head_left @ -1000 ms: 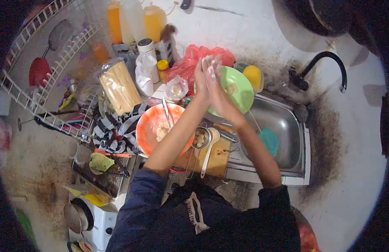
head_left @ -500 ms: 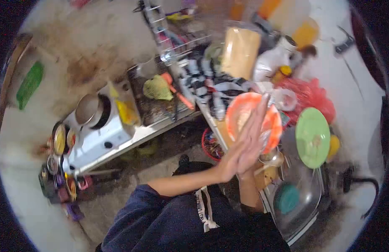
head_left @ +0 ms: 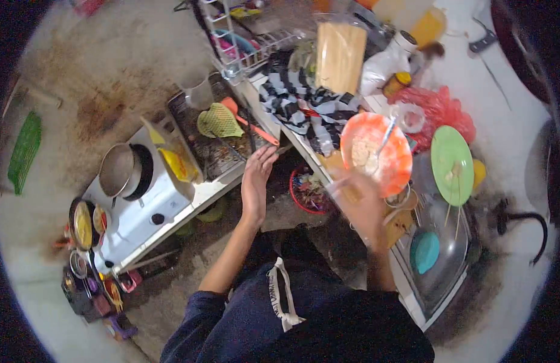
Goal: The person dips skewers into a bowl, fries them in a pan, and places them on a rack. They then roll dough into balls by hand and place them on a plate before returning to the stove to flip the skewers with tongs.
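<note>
Fingers of the left hand [head_left: 256,184] extend, holding nothing, near the straight counter edge [head_left: 222,184]; the right hand [head_left: 361,202] blurs beside the round orange-and-white bowl [head_left: 401,168], its grip unclear. Pale, lumpy food [head_left: 363,154] and a shiny utensil [head_left: 386,134] occupy the bowl, with crumpled black-and-white cloth [head_left: 319,124] beyond, left of it, and a glossy, plastic-wrapped tan bundle [head_left: 340,57] farther still.
</note>
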`<control>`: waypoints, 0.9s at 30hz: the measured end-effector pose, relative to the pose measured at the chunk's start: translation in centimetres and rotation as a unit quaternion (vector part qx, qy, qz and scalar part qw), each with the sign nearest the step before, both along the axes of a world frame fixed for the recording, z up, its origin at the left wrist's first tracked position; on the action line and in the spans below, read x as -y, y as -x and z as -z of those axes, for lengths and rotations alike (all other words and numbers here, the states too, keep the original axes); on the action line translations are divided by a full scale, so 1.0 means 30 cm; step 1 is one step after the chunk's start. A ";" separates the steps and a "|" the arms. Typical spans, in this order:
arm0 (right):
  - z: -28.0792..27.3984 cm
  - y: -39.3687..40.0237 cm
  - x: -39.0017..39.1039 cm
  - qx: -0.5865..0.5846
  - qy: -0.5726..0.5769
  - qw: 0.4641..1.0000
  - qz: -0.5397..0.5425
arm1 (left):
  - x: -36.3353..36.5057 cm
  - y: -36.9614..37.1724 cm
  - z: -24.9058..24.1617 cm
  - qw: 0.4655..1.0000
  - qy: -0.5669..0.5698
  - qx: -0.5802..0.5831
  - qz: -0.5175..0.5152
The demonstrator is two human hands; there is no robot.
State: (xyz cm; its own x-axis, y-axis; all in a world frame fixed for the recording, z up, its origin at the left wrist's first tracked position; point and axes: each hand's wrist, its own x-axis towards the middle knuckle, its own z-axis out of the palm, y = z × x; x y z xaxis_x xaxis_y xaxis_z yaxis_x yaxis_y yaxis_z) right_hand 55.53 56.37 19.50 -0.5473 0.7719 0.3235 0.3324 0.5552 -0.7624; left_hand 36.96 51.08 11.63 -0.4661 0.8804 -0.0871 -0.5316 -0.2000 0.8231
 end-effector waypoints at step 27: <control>0.205 -0.205 -0.427 0.241 -0.113 0.960 0.082 | -0.453 -0.253 -0.146 0.606 -0.179 -0.759 0.158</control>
